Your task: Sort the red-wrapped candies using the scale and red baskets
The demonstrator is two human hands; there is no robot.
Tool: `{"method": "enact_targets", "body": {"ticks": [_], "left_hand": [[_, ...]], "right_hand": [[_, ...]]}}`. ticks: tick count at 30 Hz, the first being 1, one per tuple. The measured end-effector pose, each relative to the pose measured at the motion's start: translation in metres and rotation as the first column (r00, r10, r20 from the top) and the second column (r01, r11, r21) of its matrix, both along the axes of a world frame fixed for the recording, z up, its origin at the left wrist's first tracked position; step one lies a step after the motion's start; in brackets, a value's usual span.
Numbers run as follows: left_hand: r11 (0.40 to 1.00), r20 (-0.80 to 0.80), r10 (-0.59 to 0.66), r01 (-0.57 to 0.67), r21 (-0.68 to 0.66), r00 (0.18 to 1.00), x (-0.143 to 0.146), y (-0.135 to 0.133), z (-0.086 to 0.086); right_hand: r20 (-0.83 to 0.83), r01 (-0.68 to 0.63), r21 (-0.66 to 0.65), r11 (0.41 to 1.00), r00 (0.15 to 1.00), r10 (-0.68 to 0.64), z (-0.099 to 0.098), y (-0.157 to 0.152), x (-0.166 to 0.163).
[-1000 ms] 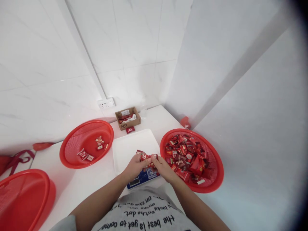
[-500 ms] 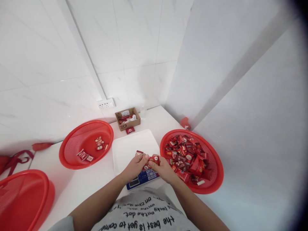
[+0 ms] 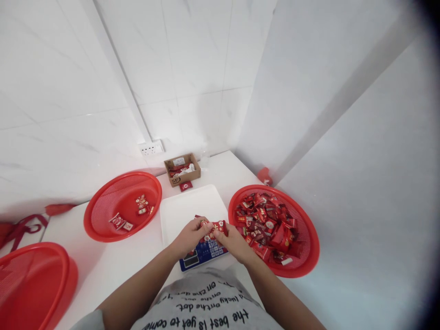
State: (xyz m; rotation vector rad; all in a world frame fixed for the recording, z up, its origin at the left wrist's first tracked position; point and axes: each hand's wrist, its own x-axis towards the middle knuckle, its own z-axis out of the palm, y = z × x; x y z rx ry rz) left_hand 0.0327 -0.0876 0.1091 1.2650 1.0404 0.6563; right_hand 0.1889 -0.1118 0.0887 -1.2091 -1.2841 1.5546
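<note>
Both hands (image 3: 189, 237) (image 3: 237, 242), nearly closed, pinch red packets (image 3: 219, 225).

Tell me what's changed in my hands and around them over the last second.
The right hand has shifted its thumb slightly lower, toward the body, so more of the red packet's printed face shows above it. No release is visible: both the right and left hand keep their grip. The scale, box and baskets stayed as they were.
</note>
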Motion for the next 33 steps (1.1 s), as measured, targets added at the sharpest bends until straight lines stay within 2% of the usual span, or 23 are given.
{"method": "enact_targets", "body": {"ticks": [5, 7, 11, 13, 18, 27, 33], "left_hand": [[0.995, 0.053, 0.096, -0.094, -0.033, 0.994, 0.001, 0.000, 0.003], [0.998, 0.062, 0.053, -0.050, -0.045, 0.997, -0.001, 0.000, 0.005], [0.993, 0.017, -0.114, 0.114, -0.019, 0.993, -0.006, 0.000, 0.005], [0.990, 0.005, -0.143, 0.144, -0.009, 0.990, -0.007, 0.000, 0.005], [0.993, 0.068, -0.116, 0.118, -0.023, 0.991, -0.003, -0.003, 0.006], [0.982, -0.017, -0.110, 0.112, 0.149, 0.994, 0.003, -0.010, 0.011], [0.960, -0.088, -0.135, 0.152, 0.234, 0.987, 0.005, -0.010, 0.010]], "right_hand": [[-0.071, 0.031, -0.002, 1.000, 0.997, -0.031, -0.002, 0.001, 0.001], [-0.070, 0.081, -0.018, 0.997, 0.994, -0.082, -0.004, 0.002, 0.001], [-0.127, 0.120, -0.041, 0.992, 0.984, -0.124, -0.006, 0.003, 0.001], [-0.133, 0.102, -0.028, 0.994, 0.986, -0.104, -0.003, 0.002, 0.001], [-0.091, -0.025, 0.031, 0.999, 0.995, 0.028, 0.005, -0.001, 0.000], [-0.049, -0.064, 0.069, 0.996, 0.997, 0.067, -0.001, -0.005, 0.000], [0.023, -0.014, 0.093, 0.996, 1.000, 0.011, -0.002, -0.005, -0.002]]}}
